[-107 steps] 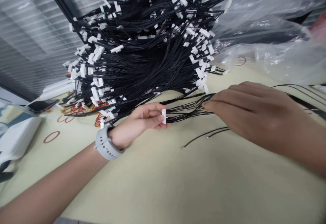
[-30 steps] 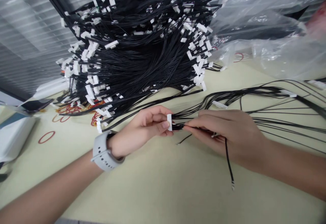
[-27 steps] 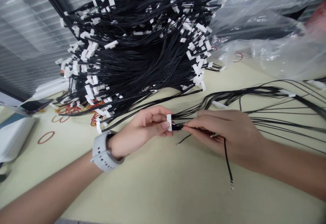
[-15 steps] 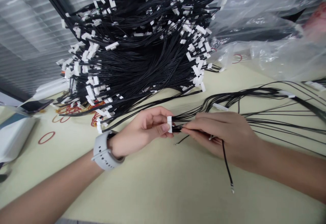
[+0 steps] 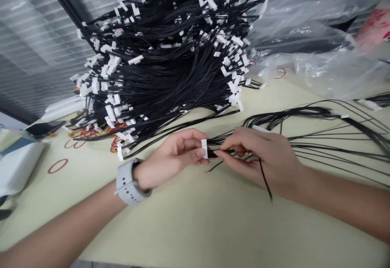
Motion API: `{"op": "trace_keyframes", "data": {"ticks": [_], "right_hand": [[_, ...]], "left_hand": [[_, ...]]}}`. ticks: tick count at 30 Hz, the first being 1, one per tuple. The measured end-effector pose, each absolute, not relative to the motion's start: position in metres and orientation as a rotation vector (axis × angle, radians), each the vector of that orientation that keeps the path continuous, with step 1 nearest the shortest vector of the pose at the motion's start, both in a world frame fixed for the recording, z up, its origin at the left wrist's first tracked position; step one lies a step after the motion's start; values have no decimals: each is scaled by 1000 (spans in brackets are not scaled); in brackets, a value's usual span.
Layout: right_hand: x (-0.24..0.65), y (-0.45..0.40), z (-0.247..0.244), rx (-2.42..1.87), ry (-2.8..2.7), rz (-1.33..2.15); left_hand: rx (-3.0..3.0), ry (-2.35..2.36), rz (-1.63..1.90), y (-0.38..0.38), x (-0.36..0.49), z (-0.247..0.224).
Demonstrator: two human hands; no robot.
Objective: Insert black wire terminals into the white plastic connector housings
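Between thumb and fingers, my left hand (image 5: 179, 152) pinches a small white connector housing (image 5: 204, 148). Black wires come out of its right side and run under my right hand (image 5: 258, 156). That hand is closed, with thumb and index finger pinching a thin black wire (image 5: 217, 153) close to the connector. A wire end (image 5: 266, 182) hangs below my right palm. Another loose wire end (image 5: 211, 168) with a small metal tip sticks out beneath the connector. The exact point where the pinched wire meets the housing is too small to tell.
A large heap of black cable bundles (image 5: 179, 77) with white connectors lies at the back. Loose wires (image 5: 335, 138) stretch off to the right. Clear plastic bags (image 5: 319, 68) are at the back right; rubber bands (image 5: 57, 166) and a white object (image 5: 21, 166) at left.
My right hand's index finger and thumb have shifted slightly left toward the connector. The hanging wire end has risen and moved left. My left hand keeps its grip; the view has shifted slightly.
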State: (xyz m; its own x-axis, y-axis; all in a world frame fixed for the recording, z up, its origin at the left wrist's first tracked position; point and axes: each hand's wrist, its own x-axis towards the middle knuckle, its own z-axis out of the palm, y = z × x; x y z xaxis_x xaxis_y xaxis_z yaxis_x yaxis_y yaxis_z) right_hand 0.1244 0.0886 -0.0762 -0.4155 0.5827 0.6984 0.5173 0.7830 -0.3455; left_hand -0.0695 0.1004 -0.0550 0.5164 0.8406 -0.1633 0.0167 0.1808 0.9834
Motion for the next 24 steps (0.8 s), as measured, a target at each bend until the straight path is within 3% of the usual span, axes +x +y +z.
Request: {"op": "trace_keyframes", "data": {"ticks": [4, 15, 24], "right_hand": [[128, 91, -71, -880, -1896, 166], [140, 97, -61, -900, -1801, -91], [125, 89, -81, -1040, -2250, 314]], "left_hand": [[1281, 948, 775, 105, -73, -56], [1429, 991, 749, 102, -71, -58], [1402, 969, 738, 99, -70, -55]]}}
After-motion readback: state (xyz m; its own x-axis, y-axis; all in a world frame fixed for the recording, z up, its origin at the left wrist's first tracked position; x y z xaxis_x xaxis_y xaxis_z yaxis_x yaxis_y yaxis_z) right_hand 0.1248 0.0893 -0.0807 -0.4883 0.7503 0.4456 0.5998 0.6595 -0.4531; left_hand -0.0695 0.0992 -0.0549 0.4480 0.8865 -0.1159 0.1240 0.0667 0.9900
